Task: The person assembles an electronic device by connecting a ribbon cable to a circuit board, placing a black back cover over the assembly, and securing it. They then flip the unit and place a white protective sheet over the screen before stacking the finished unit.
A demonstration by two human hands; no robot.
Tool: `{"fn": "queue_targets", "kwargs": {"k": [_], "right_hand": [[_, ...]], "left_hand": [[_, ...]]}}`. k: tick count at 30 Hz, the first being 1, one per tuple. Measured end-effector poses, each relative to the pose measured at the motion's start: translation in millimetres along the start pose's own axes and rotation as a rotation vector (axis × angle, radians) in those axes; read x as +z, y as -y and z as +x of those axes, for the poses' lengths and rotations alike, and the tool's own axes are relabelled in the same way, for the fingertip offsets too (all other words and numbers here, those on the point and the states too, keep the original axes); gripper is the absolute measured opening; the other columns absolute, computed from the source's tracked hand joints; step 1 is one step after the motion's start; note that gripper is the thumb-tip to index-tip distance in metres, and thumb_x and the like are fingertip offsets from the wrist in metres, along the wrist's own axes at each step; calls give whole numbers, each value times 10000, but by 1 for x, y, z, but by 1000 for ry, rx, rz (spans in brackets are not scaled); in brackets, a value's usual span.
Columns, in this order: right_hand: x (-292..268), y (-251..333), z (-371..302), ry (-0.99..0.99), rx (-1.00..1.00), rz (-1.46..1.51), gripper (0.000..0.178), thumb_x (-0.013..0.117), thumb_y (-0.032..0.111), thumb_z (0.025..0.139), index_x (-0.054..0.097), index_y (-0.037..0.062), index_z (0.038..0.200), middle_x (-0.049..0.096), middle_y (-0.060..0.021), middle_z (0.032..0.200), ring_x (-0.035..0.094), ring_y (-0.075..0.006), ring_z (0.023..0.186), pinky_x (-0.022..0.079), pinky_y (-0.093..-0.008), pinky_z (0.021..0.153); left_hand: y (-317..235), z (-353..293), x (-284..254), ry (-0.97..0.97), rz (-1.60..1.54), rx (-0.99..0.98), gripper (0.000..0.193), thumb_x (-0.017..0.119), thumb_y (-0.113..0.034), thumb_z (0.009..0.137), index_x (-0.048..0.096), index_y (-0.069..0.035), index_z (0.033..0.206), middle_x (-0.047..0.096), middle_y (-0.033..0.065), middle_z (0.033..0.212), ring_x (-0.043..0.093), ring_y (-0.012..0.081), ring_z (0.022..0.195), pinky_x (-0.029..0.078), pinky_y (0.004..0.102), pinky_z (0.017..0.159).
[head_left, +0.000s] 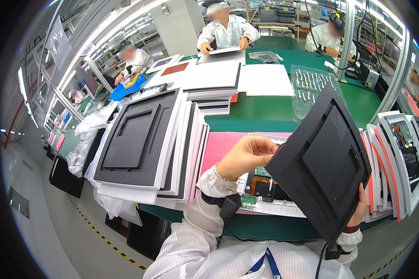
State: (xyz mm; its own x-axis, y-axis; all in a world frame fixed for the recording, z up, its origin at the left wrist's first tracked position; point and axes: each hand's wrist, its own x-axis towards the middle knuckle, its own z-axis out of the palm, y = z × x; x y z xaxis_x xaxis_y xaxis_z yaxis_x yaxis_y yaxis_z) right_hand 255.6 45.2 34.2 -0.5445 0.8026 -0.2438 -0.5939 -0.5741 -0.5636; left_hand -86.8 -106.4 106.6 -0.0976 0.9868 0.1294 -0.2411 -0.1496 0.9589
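Head view: gripped a black panel (328,160) at its lower right edge with the right hand (358,208), fingers closed on it, and held it tilted above an open white-framed unit (271,191). Had the left hand (246,157) at the panel's left side, thumb and fingers curled close together, tips partly hidden; could not tell whether pinching anything. Saw the unit on a pink mat (218,146) over the green worktop (260,109), beneath the left hand, the nearer one. Could not judge the slanted panel's long axis; took the unit's as running left to right, partly covered.
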Motion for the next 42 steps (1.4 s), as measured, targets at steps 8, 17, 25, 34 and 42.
{"fn": "queue_targets", "kwargs": {"k": [8, 17, 25, 34, 42], "right_hand": [[3, 3, -2, 24, 30, 37, 460, 479, 351, 978, 541, -12, 1254, 612, -187, 1223, 645, -315, 1030, 523, -436, 920], [1, 3, -1, 14, -29, 21, 453, 491, 336, 976, 534, -8, 1269, 605, -179, 1239, 626, -312, 1064, 487, -431, 967], [2, 4, -1, 15, -7, 23, 457, 491, 336, 977, 522, -7, 1278, 595, -178, 1252, 618, -311, 1073, 488, -428, 965], [4, 21, 12, 45, 40, -110, 504, 491, 365, 976, 474, -10, 1313, 581, -180, 1258, 617, -308, 1075, 502, -428, 948], [-1, 34, 37, 114, 128, -256, 478, 453, 351, 1000, 478, -20, 1301, 592, -178, 1236, 636, -291, 1043, 529, -403, 909]], "left_hand": [[-4, 0, 3, 18, -83, -9, 129, 690, -40, 860, 657, 15, 972, 686, 62, 925, 653, 119, 839, 526, 254, 765], [-8, -1, 22, -431, 990, 567, 159, 703, -17, 784, 671, -23, 940, 652, 95, 843, 660, 228, 767, 516, 303, 661], [-1, 4, 14, -444, 1031, 559, 135, 676, 17, 782, 666, -16, 912, 655, 101, 818, 656, 239, 731, 510, 319, 631], [8, 1, -18, -76, 386, -38, 130, 671, 19, 828, 663, 57, 951, 685, 56, 878, 654, 113, 845, 525, 247, 778], [36, -36, -43, 64, 61, -258, 225, 727, -95, 828, 668, 23, 1011, 691, 56, 871, 658, 126, 801, 537, 268, 762]]}}
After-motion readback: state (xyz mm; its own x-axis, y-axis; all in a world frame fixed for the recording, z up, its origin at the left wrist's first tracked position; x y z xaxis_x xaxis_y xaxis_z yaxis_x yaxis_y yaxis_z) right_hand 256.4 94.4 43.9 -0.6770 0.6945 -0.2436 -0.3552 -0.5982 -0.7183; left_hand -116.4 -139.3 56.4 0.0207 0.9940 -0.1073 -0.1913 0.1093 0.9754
